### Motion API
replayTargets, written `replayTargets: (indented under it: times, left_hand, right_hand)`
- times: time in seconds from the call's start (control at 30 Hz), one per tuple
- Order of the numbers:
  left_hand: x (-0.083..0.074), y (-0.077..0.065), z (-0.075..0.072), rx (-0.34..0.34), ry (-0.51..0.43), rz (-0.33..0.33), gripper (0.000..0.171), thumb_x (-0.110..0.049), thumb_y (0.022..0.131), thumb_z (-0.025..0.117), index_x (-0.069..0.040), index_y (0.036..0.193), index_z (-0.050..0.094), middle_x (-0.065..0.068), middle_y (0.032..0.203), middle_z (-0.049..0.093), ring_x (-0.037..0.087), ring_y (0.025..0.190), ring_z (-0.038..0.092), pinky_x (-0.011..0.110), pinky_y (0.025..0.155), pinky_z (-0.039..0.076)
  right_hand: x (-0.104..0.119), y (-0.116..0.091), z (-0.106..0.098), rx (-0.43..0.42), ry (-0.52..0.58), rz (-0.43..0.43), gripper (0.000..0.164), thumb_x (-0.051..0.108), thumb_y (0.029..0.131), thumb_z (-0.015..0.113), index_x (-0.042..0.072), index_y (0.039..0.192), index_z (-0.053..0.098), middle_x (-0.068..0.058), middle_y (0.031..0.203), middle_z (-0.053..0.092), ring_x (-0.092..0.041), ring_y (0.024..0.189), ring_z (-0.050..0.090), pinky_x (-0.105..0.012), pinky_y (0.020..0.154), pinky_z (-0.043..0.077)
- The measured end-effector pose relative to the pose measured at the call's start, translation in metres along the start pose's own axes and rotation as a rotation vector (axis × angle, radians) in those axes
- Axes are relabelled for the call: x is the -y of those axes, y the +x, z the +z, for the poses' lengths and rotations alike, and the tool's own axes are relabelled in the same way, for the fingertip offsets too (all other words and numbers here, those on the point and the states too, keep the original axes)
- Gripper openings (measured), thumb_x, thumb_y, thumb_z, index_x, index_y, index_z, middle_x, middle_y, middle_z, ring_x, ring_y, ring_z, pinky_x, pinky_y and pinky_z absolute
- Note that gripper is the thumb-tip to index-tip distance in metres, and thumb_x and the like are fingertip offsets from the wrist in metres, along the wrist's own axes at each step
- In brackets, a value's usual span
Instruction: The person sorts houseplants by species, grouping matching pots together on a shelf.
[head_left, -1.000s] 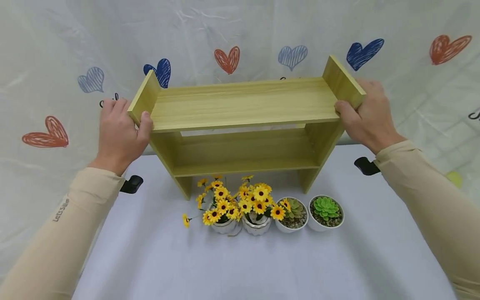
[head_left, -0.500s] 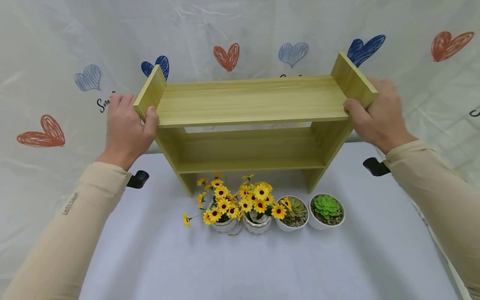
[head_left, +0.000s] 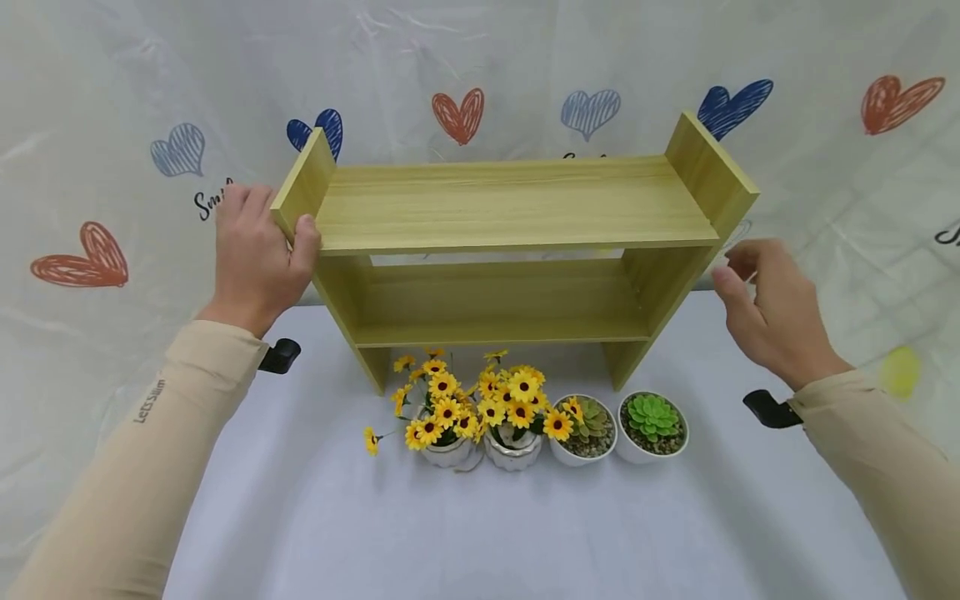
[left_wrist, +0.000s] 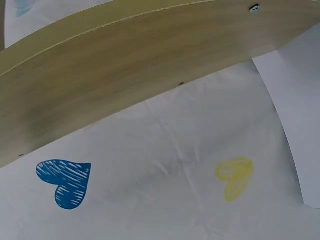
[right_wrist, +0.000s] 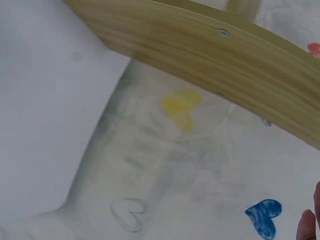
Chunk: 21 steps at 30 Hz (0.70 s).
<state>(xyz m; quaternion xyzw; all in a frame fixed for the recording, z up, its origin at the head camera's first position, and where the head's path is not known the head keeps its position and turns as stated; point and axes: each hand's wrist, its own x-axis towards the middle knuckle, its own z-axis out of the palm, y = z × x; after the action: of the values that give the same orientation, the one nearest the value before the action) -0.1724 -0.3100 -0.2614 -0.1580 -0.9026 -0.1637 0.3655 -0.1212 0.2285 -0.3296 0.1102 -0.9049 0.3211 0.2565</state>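
A two-tier wooden shelf (head_left: 510, 204) stands upright at the back of the white-covered table. My left hand (head_left: 258, 254) grips the top of its left side panel, thumb on the inner side and fingers over the outside. To the right of the shelf, my right hand (head_left: 776, 312) is held apart from it with loosely bent fingers and nothing in them. The left wrist view shows the outer face of the left side panel (left_wrist: 125, 65) with a screw head. In the right wrist view, the right side panel (right_wrist: 200, 55) crosses the top and fingertips (right_wrist: 306, 225) show at the lower right.
Before the shelf stand two white pots of yellow flowers (head_left: 517, 396), a white pot with a dull green succulent (head_left: 588, 425) and another with a bright green one (head_left: 652, 415). Behind hangs a whitish curtain (head_left: 510, 50) printed with hearts. The tablecloth (head_left: 480, 533) spreads in front.
Both hands shifted the shelf slightly to the right. Since then my right hand has let go of the right side panel and moved down and outward. My left hand keeps its grip.
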Motion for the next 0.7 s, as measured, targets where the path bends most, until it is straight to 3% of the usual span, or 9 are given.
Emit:
replayTargets:
  times: [0.1,0.2,0.43,0.5,0.57,0.7]
  left_hand:
    - [0.0,0.001,-0.001,0.003,0.008,0.004,0.056,-0.039,0.096,0.033,0.01,0.086,0.058,0.028,0.093,0.058,0.044,0.1,0.043,0.057,0.093,0.033]
    - [0.0,0.002,-0.004,0.01,0.049,0.033,0.056,-0.041,0.096,0.035,0.008,0.081,0.057,0.027,0.089,0.057,0.043,0.097,0.045,0.056,0.089,0.035]
    - [0.004,-0.003,-0.007,0.024,0.149,0.067,0.057,-0.044,0.097,0.031,0.006,0.079,0.054,0.025,0.086,0.054,0.042,0.093,0.045,0.055,0.084,0.036]
    - [0.004,-0.005,-0.006,0.01,0.164,0.067,0.056,-0.042,0.096,0.028,0.006,0.079,0.052,0.025,0.084,0.054,0.042,0.091,0.044,0.054,0.082,0.036]
    - [0.005,-0.006,-0.004,-0.005,0.165,0.062,0.055,-0.041,0.095,0.028,0.006,0.079,0.052,0.025,0.084,0.054,0.042,0.091,0.044,0.054,0.082,0.035]
    - [0.006,-0.004,0.0,-0.026,0.154,0.065,0.053,-0.041,0.095,0.028,0.005,0.081,0.052,0.024,0.084,0.052,0.042,0.093,0.044,0.054,0.084,0.034]
  right_hand:
    - [-0.017,-0.026,0.009,0.004,0.006,0.022,0.056,0.043,0.105,0.047,-0.009,0.124,0.052,-0.024,0.108,0.058,0.015,0.096,0.037,-0.029,0.082,0.031]
    - [-0.032,-0.053,0.019,0.059,-0.022,0.046,0.045,0.031,0.104,0.049,-0.009,0.124,0.053,-0.024,0.112,0.058,0.013,0.098,0.036,-0.028,0.08,0.031]
    - [-0.062,-0.102,0.036,0.142,-0.06,0.12,0.041,0.024,0.103,0.05,-0.008,0.129,0.052,-0.026,0.118,0.056,-0.031,0.101,0.048,-0.028,0.079,0.03]
    - [-0.069,-0.113,0.037,0.163,-0.079,0.154,0.041,0.024,0.104,0.05,-0.008,0.131,0.051,-0.026,0.121,0.055,-0.034,0.102,0.048,-0.026,0.078,0.03]
    - [-0.077,-0.124,0.037,0.167,-0.098,0.179,0.04,0.024,0.104,0.052,-0.006,0.13,0.051,-0.026,0.121,0.055,-0.025,0.103,0.049,-0.023,0.075,0.031]
    - [-0.092,-0.148,0.035,0.146,-0.115,0.194,0.035,0.017,0.098,0.062,-0.003,0.126,0.055,-0.022,0.116,0.058,0.008,0.096,0.042,-0.014,0.068,0.034]
